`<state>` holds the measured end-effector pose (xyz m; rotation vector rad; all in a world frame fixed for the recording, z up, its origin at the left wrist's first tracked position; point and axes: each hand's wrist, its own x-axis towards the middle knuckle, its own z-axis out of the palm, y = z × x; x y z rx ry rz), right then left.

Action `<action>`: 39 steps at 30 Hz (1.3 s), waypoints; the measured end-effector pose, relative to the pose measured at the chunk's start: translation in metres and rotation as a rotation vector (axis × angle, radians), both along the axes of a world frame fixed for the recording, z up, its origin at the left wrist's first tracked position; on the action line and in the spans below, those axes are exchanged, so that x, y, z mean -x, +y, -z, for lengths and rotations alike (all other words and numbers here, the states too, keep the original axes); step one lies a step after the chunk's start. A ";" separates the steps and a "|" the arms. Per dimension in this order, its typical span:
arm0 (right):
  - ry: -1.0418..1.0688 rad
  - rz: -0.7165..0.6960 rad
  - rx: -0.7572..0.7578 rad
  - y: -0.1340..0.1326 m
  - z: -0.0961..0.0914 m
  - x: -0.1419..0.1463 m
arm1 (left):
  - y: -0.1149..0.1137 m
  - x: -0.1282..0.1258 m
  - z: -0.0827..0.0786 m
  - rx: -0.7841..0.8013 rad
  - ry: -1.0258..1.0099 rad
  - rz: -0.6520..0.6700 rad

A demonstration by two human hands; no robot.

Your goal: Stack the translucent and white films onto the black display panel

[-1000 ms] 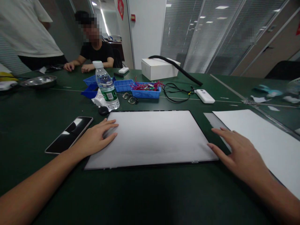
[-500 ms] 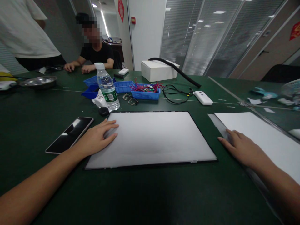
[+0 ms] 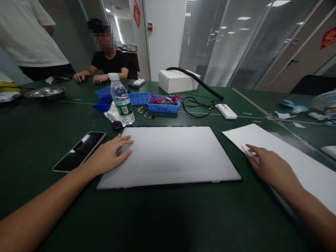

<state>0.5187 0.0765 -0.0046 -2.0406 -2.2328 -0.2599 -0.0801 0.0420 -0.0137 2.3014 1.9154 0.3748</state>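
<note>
A large flat white panel with a thin black edge lies on the green table in front of me. My left hand rests flat on its left edge, fingers stretched out. My right hand lies on the near corner of a white sheet to the right of the panel, fingers extended and pressing on it. Neither hand grips anything.
A phone lies left of my left hand. Behind the panel stand a water bottle, glasses, blue trays with coloured wires, a black cable, a white device and a white box. Two other people are at the far left.
My right hand moved right from the panel's corner onto the white sheet, and the sheet has slid left, covering the grey strip beside it. My left hand has stayed put.
</note>
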 end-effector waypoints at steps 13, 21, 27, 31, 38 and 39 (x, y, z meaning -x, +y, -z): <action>-0.003 0.151 -0.300 -0.027 -0.026 0.021 | -0.001 -0.001 -0.001 -0.006 0.003 0.001; 0.102 -0.722 -0.470 -0.054 -0.013 0.060 | 0.001 0.002 0.003 -0.021 -0.010 0.010; 0.117 -1.048 -0.320 -0.063 -0.001 0.084 | 0.000 0.001 0.002 -0.028 -0.009 0.005; 0.170 -1.049 -0.269 -0.060 0.001 0.088 | 0.000 0.001 0.003 -0.030 0.004 -0.002; 0.334 -0.830 -0.278 -0.051 -0.007 0.065 | 0.000 0.001 0.004 -0.019 0.007 -0.010; 0.344 -0.755 -0.294 -0.049 -0.007 0.061 | 0.000 0.001 0.004 -0.018 0.007 -0.009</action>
